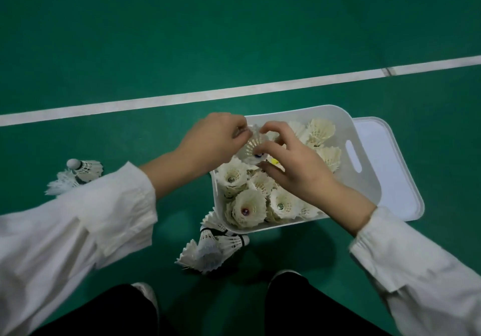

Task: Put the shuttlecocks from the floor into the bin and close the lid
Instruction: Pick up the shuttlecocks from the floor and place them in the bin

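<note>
The shuttlecock hangs between both hands, just above the far left part of the bin. Its feather skirt points away and its dark cork is nearer me. The left hand has its fingers curled in, pinching the feather edge. The right hand curls its thumb and fingers round the lower skirt by the cork.

To my eye the best move is to let it down lightly, cork first, into a gap or nested in another skirt, never pressed, since feathers crush easily. The bin looks heaped close to its rim. If it is piled higher, the lid, lying flat at the bin's right side and seemingly partly under it, may not seat.

A cluster waits on the green floor by the bin's near corner, and a pair lies beside the left sleeve.
</note>
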`<action>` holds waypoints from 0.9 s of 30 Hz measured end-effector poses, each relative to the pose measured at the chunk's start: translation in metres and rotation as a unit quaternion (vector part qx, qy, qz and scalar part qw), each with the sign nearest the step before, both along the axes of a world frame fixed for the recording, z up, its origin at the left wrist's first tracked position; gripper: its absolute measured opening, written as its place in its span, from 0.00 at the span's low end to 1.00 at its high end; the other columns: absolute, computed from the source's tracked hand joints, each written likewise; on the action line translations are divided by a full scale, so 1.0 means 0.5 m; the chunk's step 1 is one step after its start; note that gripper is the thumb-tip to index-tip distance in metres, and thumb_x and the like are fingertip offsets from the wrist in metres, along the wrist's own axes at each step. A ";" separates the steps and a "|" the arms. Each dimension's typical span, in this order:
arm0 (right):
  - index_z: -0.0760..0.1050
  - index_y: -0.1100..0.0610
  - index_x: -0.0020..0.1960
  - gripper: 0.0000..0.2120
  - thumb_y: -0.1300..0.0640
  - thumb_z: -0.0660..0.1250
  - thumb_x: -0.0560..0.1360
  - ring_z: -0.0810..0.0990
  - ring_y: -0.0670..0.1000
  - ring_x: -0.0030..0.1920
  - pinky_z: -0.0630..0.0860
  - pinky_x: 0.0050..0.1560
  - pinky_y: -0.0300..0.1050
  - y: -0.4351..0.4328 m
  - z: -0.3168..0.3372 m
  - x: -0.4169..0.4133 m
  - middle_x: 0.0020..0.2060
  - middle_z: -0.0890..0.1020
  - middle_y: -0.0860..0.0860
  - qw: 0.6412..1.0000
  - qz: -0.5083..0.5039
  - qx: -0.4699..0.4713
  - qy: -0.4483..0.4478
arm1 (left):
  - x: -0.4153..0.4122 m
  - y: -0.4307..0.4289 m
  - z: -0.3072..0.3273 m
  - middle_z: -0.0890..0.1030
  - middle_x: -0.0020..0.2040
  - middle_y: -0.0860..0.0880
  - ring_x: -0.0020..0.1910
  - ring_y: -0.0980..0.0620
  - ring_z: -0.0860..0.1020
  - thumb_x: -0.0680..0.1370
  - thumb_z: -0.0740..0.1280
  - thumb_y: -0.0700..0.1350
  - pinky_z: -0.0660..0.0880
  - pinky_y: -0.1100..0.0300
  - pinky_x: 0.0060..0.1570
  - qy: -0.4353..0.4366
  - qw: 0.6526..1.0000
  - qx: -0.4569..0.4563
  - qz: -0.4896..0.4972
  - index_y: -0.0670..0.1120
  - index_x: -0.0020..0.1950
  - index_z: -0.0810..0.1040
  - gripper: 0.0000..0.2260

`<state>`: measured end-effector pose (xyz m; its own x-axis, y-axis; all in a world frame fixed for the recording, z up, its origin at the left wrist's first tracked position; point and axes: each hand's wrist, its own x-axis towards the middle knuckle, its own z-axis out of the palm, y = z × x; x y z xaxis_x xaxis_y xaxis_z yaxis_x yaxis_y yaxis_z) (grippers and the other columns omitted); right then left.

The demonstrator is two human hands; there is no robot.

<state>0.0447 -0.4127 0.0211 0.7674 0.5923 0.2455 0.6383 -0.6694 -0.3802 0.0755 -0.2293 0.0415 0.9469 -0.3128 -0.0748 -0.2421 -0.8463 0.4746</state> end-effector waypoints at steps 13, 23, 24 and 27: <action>0.81 0.57 0.49 0.07 0.56 0.67 0.75 0.77 0.51 0.47 0.77 0.48 0.48 -0.051 -0.129 -0.023 0.44 0.82 0.50 0.990 -0.077 -0.028 0.118 | 0.021 0.037 -0.024 0.78 0.41 0.52 0.37 0.55 0.74 0.78 0.62 0.43 0.68 0.61 0.36 0.052 0.994 -0.082 0.039 0.47 0.58 0.71 0.09; 0.78 0.53 0.59 0.13 0.53 0.61 0.77 0.74 0.51 0.55 0.74 0.53 0.45 -0.013 -0.148 -0.018 0.55 0.78 0.48 0.963 -0.040 -0.142 0.223 | 0.015 0.040 -0.050 0.74 0.47 0.50 0.46 0.53 0.71 0.76 0.66 0.44 0.68 0.58 0.48 -0.007 0.999 -0.047 0.009 0.46 0.49 0.78 0.04; 0.77 0.52 0.60 0.14 0.50 0.61 0.77 0.75 0.49 0.55 0.74 0.51 0.43 -0.014 -0.132 -0.016 0.58 0.76 0.46 0.961 -0.040 -0.147 0.231 | 0.015 0.040 -0.052 0.74 0.46 0.51 0.47 0.53 0.71 0.76 0.65 0.44 0.68 0.58 0.49 -0.010 0.999 -0.043 0.005 0.45 0.49 0.78 0.04; 0.72 0.48 0.62 0.16 0.46 0.63 0.75 0.77 0.43 0.46 0.76 0.47 0.42 -0.017 -0.059 -0.005 0.60 0.71 0.42 0.970 -0.100 -0.049 0.217 | 0.011 0.043 -0.056 0.73 0.43 0.52 0.46 0.53 0.72 0.76 0.65 0.44 0.70 0.58 0.48 -0.016 0.999 -0.043 -0.009 0.46 0.48 0.78 0.04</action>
